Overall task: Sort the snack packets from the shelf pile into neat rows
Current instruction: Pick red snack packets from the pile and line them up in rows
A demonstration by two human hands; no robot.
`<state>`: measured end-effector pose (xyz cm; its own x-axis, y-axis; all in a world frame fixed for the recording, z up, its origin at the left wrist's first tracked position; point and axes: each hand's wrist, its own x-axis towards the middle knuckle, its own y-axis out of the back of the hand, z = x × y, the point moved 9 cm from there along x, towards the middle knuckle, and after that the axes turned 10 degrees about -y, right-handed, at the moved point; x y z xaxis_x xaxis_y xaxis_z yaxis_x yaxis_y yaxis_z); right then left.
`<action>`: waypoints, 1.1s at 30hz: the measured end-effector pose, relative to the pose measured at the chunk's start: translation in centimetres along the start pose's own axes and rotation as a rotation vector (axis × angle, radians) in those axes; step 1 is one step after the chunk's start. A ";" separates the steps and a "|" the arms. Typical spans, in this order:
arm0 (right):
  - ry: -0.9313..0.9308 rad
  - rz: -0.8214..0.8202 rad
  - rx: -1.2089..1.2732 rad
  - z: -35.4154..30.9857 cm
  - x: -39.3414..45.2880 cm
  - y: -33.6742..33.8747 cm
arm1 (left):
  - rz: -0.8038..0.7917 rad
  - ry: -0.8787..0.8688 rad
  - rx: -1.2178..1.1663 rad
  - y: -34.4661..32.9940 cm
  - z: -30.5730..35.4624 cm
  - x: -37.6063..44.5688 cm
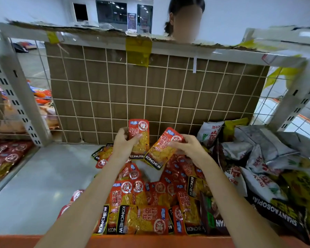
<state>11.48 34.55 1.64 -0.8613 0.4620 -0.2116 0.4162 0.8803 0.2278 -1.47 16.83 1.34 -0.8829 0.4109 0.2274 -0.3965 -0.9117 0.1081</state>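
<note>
Red packets: left hand (pixel 123 142) grip curled round upright packet (pixel 139 138); right hand (pixel 184 146) pinches tilted packet (pixel 162 149).

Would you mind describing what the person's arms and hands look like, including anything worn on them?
Both forearms are bare, with no sleeves in view. The left hand and right hand wear no gloves, and no watch, bracelet or ring is visible on either.

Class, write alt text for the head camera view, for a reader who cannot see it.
Two bare hands each hold up a red and yellow snack packet: the left hand one upright packet, the right hand a tilted packet. Below them a pile of similar packets covers the grey shelf, with silver and yellow bags heaped at the right.
</note>
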 end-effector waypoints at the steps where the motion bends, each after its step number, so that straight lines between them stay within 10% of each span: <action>1: -0.005 0.000 0.054 -0.1 -0.4 0.0 | -0.007 0.015 -0.013 0.2 0.2 -0.1; 9: -0.053 -0.019 0.326 1.0 -2.3 -2.8 | 0.052 0.209 -0.191 2.9 -2.1 -4.9; 33: -0.117 -0.776 0.183 2.3 -14.9 -33.4 | 0.924 0.291 -0.157 27.1 -2.4 -33.2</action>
<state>11.06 -1.46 -5.04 -0.8926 -0.2891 -0.3459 -0.2385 0.9540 -0.1819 16.52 -21.53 -5.60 -0.8817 -0.4628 -0.0921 0.4714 -0.8727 -0.1272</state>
